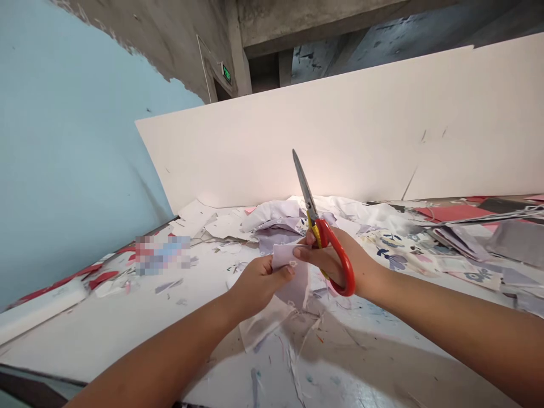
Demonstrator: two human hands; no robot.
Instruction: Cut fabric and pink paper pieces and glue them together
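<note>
My left hand (pixel 259 283) pinches a pale lilac piece of fabric (pixel 293 283) with a small white print, its thumb lying across the front. The scissors (pixel 305 184), with red and yellow handles, hang on my right hand (pixel 329 258), blades pointing up and away from the fabric. With its thumb and fingers, my right hand also grips the upper right edge of the fabric. Beneath the hands lies a pale cloth piece (pixel 266 326) on the table. Just behind them is a heap of lilac and white fabric (pixel 278 226).
Scraps and threads litter the white table (pixel 140 340). Floral cloth (pixel 395 255) and folded grey-lilac fabric (pixel 516 241) lie to the right, near red pieces (pixel 454 213). A white board (pixel 340 124) stands along the back; a blue wall (pixel 76 141) borders the left. Part of the left side is pixelated.
</note>
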